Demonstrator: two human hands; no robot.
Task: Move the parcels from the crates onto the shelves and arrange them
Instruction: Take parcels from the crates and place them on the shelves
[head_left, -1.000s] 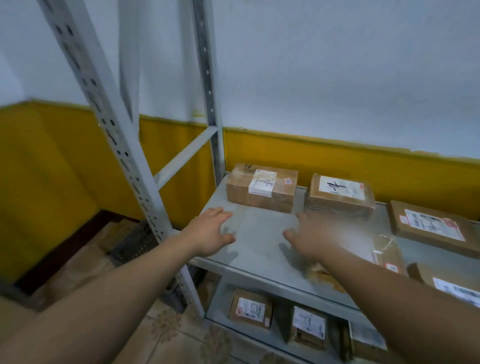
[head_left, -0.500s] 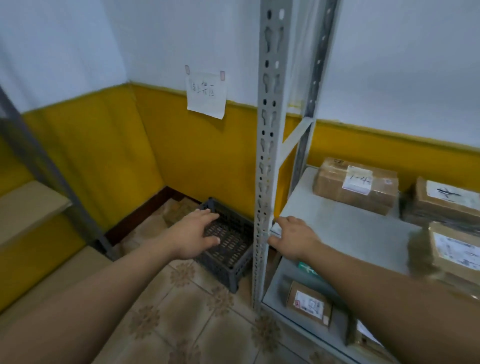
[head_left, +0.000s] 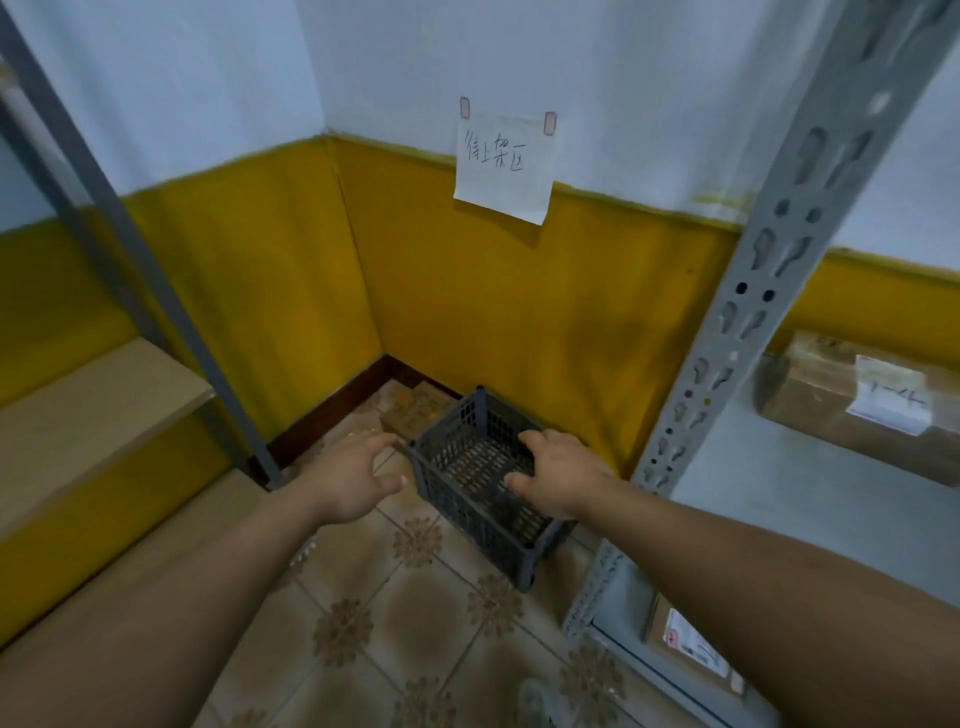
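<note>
Slotted crate and shelved parcel
A dark crate was set upright on the floor; a labelled cardboard parcel was laid on the grey shelf.

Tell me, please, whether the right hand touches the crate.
Cannot tell: the head view shows the right hand overlapping the crate, contact or gap unclear.

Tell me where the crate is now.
Head view, lower centre: the crate stands on the floor by the wall, left of the shelf post, with the right hand over its right side.
</note>
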